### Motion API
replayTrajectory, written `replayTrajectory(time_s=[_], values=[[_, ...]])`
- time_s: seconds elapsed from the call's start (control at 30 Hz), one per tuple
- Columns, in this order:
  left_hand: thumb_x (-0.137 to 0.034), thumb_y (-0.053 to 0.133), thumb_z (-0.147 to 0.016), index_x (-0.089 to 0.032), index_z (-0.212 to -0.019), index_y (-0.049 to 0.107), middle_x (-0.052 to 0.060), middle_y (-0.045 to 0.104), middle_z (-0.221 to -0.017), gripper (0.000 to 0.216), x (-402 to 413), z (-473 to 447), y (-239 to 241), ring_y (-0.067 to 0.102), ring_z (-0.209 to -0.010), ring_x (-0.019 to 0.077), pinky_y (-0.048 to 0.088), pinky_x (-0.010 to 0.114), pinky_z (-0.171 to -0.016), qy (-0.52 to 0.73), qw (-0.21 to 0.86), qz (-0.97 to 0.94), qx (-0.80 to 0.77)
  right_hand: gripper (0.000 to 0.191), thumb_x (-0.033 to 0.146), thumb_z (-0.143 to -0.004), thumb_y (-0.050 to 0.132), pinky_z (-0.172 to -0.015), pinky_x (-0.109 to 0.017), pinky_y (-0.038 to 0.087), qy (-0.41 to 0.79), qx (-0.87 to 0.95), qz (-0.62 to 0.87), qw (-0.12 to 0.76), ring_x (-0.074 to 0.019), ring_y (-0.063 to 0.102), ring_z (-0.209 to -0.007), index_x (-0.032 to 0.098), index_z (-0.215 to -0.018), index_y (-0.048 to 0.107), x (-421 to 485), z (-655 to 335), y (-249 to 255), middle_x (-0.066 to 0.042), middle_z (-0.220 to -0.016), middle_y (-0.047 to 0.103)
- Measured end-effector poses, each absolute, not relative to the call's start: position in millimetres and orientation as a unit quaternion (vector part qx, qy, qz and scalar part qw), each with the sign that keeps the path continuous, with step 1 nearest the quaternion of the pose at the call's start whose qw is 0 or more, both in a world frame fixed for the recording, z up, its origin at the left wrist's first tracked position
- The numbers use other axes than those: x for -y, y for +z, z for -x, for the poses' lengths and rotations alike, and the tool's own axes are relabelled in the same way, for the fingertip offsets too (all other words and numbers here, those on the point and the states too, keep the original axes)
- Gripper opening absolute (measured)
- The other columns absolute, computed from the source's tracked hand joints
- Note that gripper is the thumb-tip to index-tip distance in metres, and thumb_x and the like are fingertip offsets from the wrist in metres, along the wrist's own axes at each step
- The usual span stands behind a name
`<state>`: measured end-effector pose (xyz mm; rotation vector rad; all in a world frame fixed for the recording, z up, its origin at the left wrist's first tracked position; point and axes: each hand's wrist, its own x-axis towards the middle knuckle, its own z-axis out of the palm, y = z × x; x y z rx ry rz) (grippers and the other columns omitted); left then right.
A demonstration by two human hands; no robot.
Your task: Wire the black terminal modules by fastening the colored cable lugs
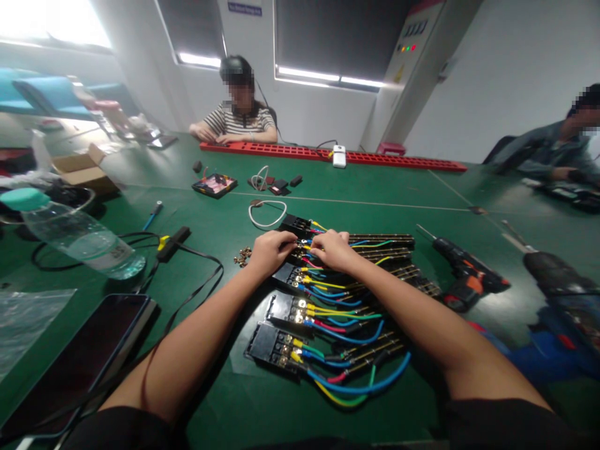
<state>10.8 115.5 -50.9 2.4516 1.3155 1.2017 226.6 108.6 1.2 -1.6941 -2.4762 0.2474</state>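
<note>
Several black terminal blocks (268,342) lie in a row down the green table, with yellow, blue, red and green wires (347,311) running from their screw terminals to long dark strips (389,239). Over one of the farther blocks, my left hand (269,253) is closed in a pinch at the terminals. Close beside it, my right hand (335,251) is also pinched, against the wire ends. What sits between the fingertips of either hand is too small and hidden to make out. A small pile of brass screws (243,257) lies just left of my left hand.
A power drill (469,272) and a blue power tool (557,340) lie on the right. To the left are a water bottle (89,240), a phone (77,362) and a black cable (213,281). A person (244,112) sits across, behind a long red rail (290,151); another sits far right.
</note>
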Motion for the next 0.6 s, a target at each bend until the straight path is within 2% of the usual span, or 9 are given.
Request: replayTrajectory(time_s=[0.33,0.6], values=[[-0.024,0.069,-0.089,-0.023,-0.099,0.074,0.004,0.077,-0.098,0.011,-116.9,-11.5,-50.2,0.069,-0.091,0.0215,0.053,0.035,-0.086,0.404,0.074,-0.821,-0.398,0.018,0.03,-0.096,0.058,-0.083,-0.039,0.023,0.017,0.842,0.539,0.031,-0.0261,0.056,-0.104,0.023,-0.093,0.074,-107.4,-223.1,-1.8,-0.007,-0.1,0.075],[-0.023,0.069,-0.09,-0.022,-0.099,0.073,0.005,0.076,-0.096,0.01,-117.7,-11.6,-49.9,0.068,-0.09,0.0212,0.053,0.036,-0.085,0.413,0.076,-0.827,-0.374,0.02,0.032,-0.097,0.057,-0.083,-0.039,0.028,0.006,0.851,0.524,0.014,-0.028,0.055,-0.105,0.021,-0.095,0.074,-106.2,-222.4,2.1,-0.009,-0.104,0.075]])
